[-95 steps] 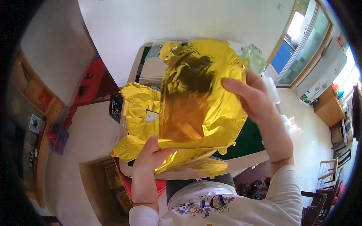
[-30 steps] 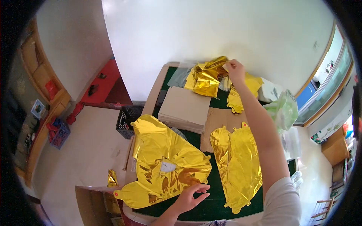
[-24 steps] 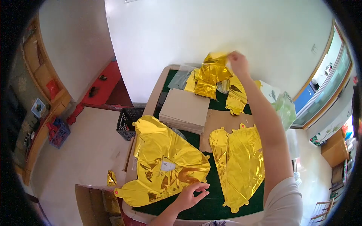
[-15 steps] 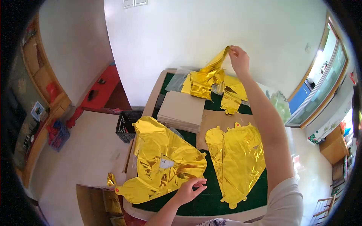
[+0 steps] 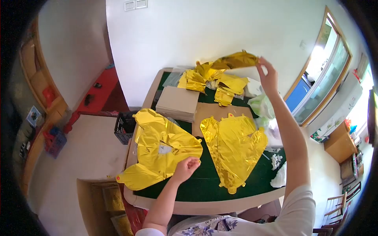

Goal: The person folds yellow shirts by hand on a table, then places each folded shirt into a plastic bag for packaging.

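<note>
At the far left, on the floor beside the table, a black crate point(image 5: 125, 126) is seen. On the left part of the green-topped table point(image 5: 204, 187) a large gold balloon point(image 5: 157, 151) is spread flat, with a small white label on it. The left hand point(image 5: 185, 168) is rested at this balloon's near right edge, its fingertips drawn together on the foil; whether the foil is actually pinched cannot be told. Behind it a stack of cardboard sheets point(image 5: 177, 104) is laid, and to the right a second flat balloon point(image 5: 233, 145) is spread out near the table's middle. At the far end a heap of crumpled gold foil point(image 5: 204, 80) is piled. Above that heap, clear of the table, a limp foil balloon point(image 5: 236, 61) is held by its right end, clamped in the fingers of the raised right hand point(image 5: 269, 76). Below that hand a pale green plastic bag point(image 5: 262, 106) is seen at the table's right edge.
</note>
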### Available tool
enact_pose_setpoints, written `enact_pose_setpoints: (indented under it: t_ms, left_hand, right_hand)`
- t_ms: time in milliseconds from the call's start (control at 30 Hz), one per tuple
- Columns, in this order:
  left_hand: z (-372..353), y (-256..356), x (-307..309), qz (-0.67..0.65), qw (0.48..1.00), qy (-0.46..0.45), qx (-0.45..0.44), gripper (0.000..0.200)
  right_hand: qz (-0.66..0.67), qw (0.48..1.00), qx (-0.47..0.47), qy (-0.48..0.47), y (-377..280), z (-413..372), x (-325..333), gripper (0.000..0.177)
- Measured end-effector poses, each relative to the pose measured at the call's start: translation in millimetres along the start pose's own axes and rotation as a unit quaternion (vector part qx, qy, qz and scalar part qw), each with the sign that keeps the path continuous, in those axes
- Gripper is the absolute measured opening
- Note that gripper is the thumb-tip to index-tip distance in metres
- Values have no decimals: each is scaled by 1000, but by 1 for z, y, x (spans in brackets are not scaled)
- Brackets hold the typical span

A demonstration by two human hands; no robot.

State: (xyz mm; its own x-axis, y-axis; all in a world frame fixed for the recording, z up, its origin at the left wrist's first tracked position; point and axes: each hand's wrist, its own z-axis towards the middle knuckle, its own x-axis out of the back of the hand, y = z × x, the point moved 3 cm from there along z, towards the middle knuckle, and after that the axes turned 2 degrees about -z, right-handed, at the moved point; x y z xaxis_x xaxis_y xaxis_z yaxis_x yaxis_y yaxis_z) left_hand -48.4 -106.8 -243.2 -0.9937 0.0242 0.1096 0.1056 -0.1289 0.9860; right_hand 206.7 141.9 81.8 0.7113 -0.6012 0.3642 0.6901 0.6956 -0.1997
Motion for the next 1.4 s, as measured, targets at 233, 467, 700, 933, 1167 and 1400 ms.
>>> enact_pose_setpoints:
  t_ms: [233, 467, 700, 933, 1167, 1400]
  left_hand:
    - [7, -15, 2, 42, 998, 52, -11, 18]
    - [7, -19, -5, 82, 993, 81, -24, 16]
    - [9, -24, -3, 69, 992, 110, 2, 15]
    - [2, -15, 3, 49, 994, 96, -23, 14]
    - [6, -19, 1, 59, 994, 94, -20, 13]
    - [3, 12, -19, 138, 979, 130, -80, 11]
  right_hand:
    - [-45, 985, 86, -145, -43, -144, 71, 16]
    - [-20, 989, 8, -149, -56, -190, 79, 10]
    - [30, 991, -86, -96, -34, 11, -16, 17]
    - [167, 973, 23, 159, -123, 110, 75, 21]
    - [-70, 997, 29, 20, -57, -80, 99, 12]
    - [-32, 978, -193, -71, -30, -296, 102, 9]
